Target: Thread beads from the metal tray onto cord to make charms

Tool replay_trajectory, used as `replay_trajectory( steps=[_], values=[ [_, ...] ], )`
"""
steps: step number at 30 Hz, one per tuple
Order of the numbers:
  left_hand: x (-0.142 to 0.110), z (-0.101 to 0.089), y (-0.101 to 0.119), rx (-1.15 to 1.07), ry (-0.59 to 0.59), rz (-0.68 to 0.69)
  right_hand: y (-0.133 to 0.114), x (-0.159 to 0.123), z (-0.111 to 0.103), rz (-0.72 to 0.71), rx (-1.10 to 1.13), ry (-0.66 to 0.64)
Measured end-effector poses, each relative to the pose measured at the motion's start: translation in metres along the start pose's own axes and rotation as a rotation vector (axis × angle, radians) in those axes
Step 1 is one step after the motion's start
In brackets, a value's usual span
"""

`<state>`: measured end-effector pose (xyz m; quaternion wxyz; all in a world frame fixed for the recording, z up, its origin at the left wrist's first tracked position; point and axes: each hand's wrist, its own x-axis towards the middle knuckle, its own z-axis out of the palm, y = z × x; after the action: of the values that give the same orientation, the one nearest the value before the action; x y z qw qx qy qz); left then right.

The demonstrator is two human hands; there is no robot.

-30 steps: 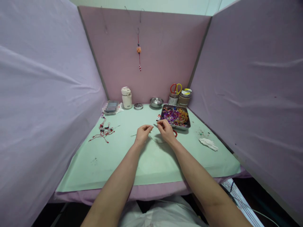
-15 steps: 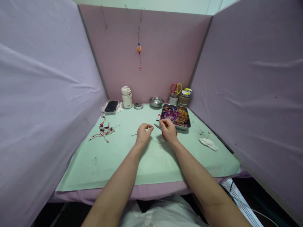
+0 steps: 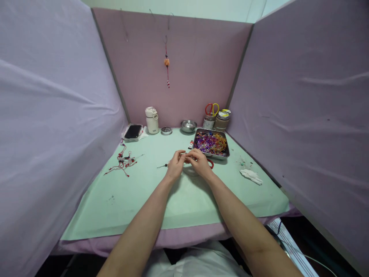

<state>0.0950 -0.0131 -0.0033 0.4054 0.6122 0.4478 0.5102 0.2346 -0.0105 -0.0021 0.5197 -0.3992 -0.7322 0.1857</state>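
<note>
Over the middle of the table, the fingertips of my left hand (image 3: 176, 164) and my right hand (image 3: 199, 161) meet in a close pinch. A thin cord runs through my left hand, and its end with a dark bead (image 3: 166, 165) sticks out on the left. What my right fingers pinch is too small and hidden to make out. Below the hands a pale loop of cord (image 3: 191, 175) hangs or lies on the cloth. Red-handled scissors (image 3: 212, 164) lie partly covered by my right hand.
A metal tray (image 3: 213, 156) of colourful beads and cords stands behind my right hand, near a small steel bowl (image 3: 188, 127). Red-corded bead strings (image 3: 123, 161) lie at left. A white glove (image 3: 250, 176) is at right. A white bottle (image 3: 152, 121) stands at the back.
My right hand has moved left, so both hands' fingertips now meet. A dark bead now shows left of my left hand. The scissors' blades are now hidden. The view has shifted slightly.
</note>
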Motion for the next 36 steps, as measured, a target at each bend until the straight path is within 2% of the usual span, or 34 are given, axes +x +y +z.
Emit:
replay_trajectory(
  steps=[4, 12, 21, 26, 30, 33, 36],
  values=[
    [0.001, -0.001, -0.002, 0.020, 0.021, -0.063, 0.004, 0.000, 0.000, -0.002, -0.024, -0.010],
    [0.001, -0.003, 0.002, 0.071, 0.100, -0.022, 0.006, 0.000, 0.002, 0.005, -0.105, 0.010],
    [0.002, -0.005, 0.001, 0.110, 0.079, -0.020, 0.003, 0.004, -0.001, 0.100, -0.055, 0.028],
    [0.004, -0.007, 0.015, 0.224, 0.055, -0.004, -0.006, 0.010, -0.009, 0.117, -0.105, -0.028],
    [0.007, -0.010, 0.036, 0.336, 0.015, -0.021, -0.009, 0.022, -0.033, 0.186, -0.108, -0.101],
    [0.010, -0.013, 0.044, 0.382, -0.064, -0.045, 0.000, 0.033, -0.067, 0.263, -0.188, -0.173],
    [0.013, -0.014, 0.039, 0.368, -0.135, -0.047, 0.018, 0.046, -0.106, 0.345, -0.334, -0.217]
  ],
)
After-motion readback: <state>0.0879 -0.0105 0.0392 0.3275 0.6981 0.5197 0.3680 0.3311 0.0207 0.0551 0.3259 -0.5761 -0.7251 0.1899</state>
